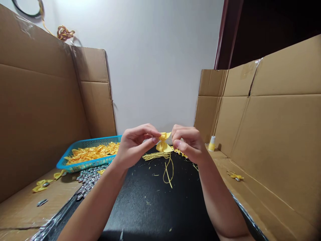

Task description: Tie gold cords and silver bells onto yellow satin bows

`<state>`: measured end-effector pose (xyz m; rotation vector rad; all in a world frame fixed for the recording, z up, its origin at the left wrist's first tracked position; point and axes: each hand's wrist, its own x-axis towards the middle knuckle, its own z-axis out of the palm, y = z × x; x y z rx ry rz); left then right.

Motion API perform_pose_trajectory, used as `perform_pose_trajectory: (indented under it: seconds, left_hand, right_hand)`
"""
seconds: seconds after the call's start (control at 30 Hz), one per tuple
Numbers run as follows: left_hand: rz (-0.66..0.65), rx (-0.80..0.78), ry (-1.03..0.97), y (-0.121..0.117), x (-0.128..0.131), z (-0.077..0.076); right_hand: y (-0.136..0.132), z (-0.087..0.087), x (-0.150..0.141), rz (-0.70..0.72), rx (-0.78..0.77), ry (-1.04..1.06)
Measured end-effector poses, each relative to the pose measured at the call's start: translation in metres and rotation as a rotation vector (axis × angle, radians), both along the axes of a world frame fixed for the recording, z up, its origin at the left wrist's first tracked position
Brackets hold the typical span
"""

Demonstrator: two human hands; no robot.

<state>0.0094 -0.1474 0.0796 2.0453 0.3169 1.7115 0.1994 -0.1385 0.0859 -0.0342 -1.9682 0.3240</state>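
A small yellow ribbon bow (pixel 163 143) is pinched between the thumb and fingers of my left hand (pixel 140 142), held up above the black work surface. Just right of the bow, my right hand (pixel 187 140) is closed in a pinch. A thin strand seems to run from the bow to those fingertips, but what they grip is too small to make out. Below the bow hangs a loop of yellow cord (pixel 172 169). Behind it a bundle of cut yellow cords (pixel 155 156) lies on the surface.
At left, a blue basket (pixel 62 162) holds many yellow bows, with shiny silver beads (pixel 87 179) piled before it. Loose bows (pixel 41 185) lie on the cardboard. A thread spool (pixel 212 144) and another bow (pixel 236 176) are at right. Cardboard walls (pixel 276 134) stand on both sides.
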Motion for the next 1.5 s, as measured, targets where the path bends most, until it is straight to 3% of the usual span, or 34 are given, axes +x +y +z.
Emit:
perform_pose_trajectory:
  seconds: [0.3, 0.6, 0.77, 0.93, 1.13, 1.27, 1.5]
  left_hand:
    - [-0.101, -0.123, -0.018, -0.002, 0.003, -0.001]
    - [-0.050, -0.122, -0.084, -0.007, 0.002, 0.002]
    - [-0.012, -0.146, -0.046, -0.013, 0.002, 0.004]
    - [0.045, -0.164, -0.005, -0.017, 0.003, 0.004]
    - [0.085, -0.202, 0.010, -0.017, 0.003, 0.004]
    - [0.111, -0.273, 0.019, -0.017, 0.005, 0.005]
    - [0.139, -0.276, 0.063, -0.018, 0.007, 0.004]
  right_hand:
    - [-0.004, 0.002, -0.001, -0.057, 0.015, -0.039]
    - [-0.007, 0.005, 0.006, -0.096, 0.032, -0.109]
    - [-0.023, 0.006, 0.002, -0.301, 0.090, 0.069]
    - [-0.036, 0.003, -0.009, -0.579, 0.198, 0.006]
    - [-0.033, 0.002, -0.012, -0.695, 0.289, -0.038]
    - [-0.034, 0.002, -0.010, -0.724, 0.241, -0.091]
    - [-0.036, 0.005, -0.006, -0.573, -0.004, -0.162]
